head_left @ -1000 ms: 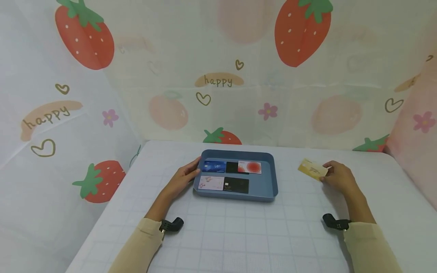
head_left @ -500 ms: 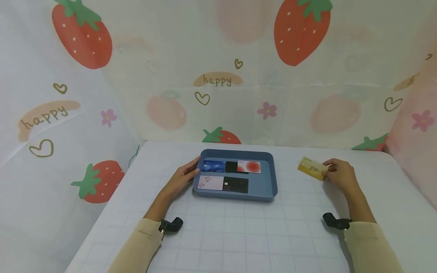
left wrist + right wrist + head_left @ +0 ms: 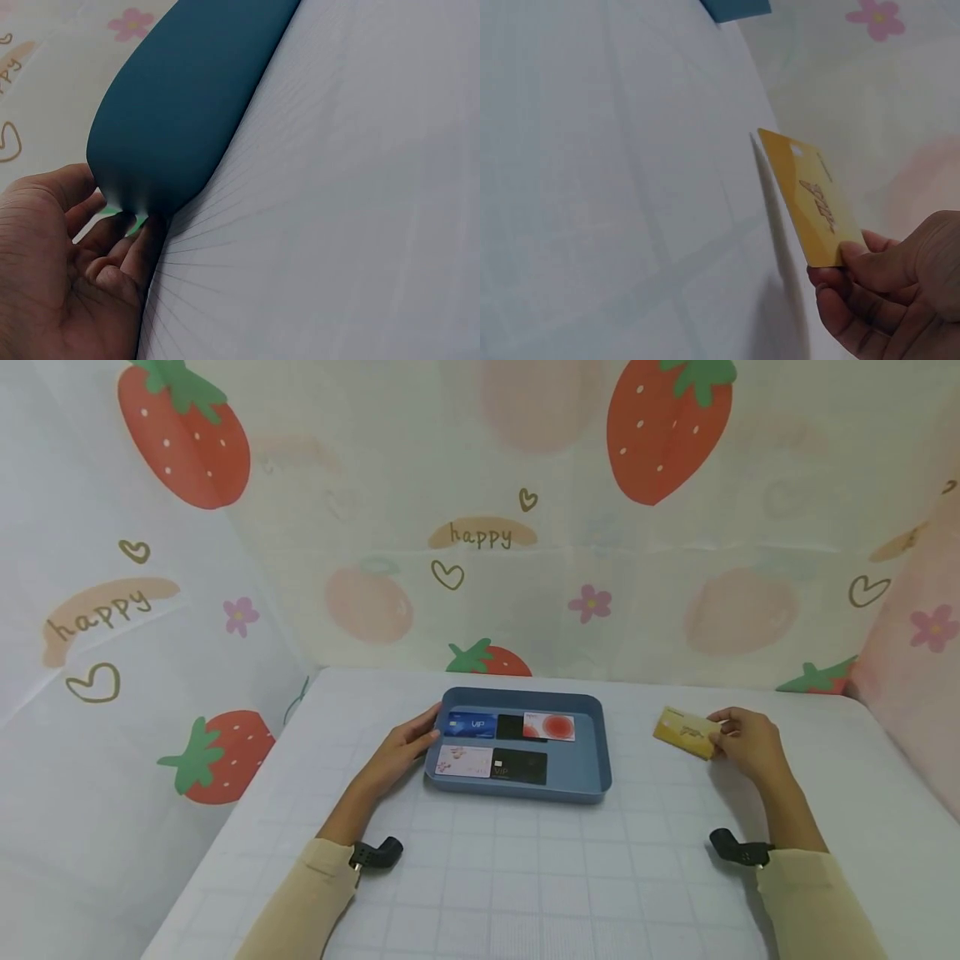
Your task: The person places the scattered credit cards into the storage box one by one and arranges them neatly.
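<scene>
My right hand point(image 3: 750, 743) pinches a yellow card point(image 3: 686, 732) between thumb and fingers. In the right wrist view the card point(image 3: 806, 199) is raised off the white cloth, tilted, its printed side showing. My left hand point(image 3: 397, 756) holds the left end of a blue tray point(image 3: 577, 789); in the left wrist view the thumb touches the tray's wall point(image 3: 187, 97) and the fingers curl against its end. Inside the tray lie a blue VIP card point(image 3: 471, 725), a white-and-red card point(image 3: 549, 727) overlapping a black card point(image 3: 510, 727), a pale floral card point(image 3: 463, 761) and a black VIP card point(image 3: 520, 767).
The table point(image 3: 510, 860) has a white checked cloth. A strawberry-print curtain point(image 3: 645, 593) hangs behind it and down both sides. Each wrist wears a black camera, the left one point(image 3: 381, 853) and the right one point(image 3: 735, 847).
The yellow card has tilted slightly in my right hand, with glare fading from its face. My left hand and the tray stay in place.
</scene>
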A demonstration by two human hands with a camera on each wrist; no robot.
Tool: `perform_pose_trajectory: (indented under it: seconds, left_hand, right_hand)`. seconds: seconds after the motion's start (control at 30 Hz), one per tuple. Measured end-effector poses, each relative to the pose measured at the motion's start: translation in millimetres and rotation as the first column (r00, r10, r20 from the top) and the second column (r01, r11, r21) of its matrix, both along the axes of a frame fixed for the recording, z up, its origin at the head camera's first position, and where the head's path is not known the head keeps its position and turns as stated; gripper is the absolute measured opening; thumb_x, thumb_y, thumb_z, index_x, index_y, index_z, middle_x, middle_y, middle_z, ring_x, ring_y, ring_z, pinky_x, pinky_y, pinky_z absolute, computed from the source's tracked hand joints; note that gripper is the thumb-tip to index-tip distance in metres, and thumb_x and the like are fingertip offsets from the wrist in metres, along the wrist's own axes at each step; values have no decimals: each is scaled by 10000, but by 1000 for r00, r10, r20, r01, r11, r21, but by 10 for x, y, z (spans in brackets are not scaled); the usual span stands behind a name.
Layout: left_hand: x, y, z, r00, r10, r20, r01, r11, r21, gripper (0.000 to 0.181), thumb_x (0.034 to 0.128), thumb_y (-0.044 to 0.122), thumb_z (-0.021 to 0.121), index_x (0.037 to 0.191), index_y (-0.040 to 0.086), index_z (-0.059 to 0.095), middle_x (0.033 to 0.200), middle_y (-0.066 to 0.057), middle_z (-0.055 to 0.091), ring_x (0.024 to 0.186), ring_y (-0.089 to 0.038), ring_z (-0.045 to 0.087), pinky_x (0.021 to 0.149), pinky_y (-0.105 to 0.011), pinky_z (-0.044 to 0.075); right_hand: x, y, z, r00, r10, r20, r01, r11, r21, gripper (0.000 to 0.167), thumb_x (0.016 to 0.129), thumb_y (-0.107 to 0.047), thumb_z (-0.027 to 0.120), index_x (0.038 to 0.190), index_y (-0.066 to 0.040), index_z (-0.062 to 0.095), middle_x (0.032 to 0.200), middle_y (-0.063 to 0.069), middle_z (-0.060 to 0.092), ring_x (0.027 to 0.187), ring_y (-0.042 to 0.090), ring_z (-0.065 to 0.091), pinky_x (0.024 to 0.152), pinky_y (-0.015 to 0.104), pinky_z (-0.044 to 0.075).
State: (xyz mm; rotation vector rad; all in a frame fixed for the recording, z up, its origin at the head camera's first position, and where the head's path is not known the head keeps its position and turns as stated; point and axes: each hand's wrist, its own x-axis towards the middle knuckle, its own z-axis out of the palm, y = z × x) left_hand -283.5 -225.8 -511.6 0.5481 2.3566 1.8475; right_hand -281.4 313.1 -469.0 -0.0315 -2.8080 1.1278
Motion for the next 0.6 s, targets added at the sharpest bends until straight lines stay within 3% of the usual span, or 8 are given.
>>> perform_pose_trajectory:
  seconds: [0.17,0.6]
  left_hand:
    - [15,-2,12,1000,6,4,-6,1000,-5,573,1075,184,525,1592,64,308,1644,-136,287,1523,-276,252,1222,-445,244]
    - [-7,3,-4,1000,12,15,-12,1000,-12,560,1078,174,518,1599,125,322,1642,-67,316,1517,-252,275,1219,-443,264]
  right_hand:
    - [21,-57,81,1000,2,-6,-2,1000,5,290,967,9,629,1234,119,615,1116,343,640,962,407,660,592,198,550]
    - [56,-143,175,998,33,-47,-33,999,-13,276,964,21,623,1218,130,619,1059,330,664,787,266,701,602,272,594]
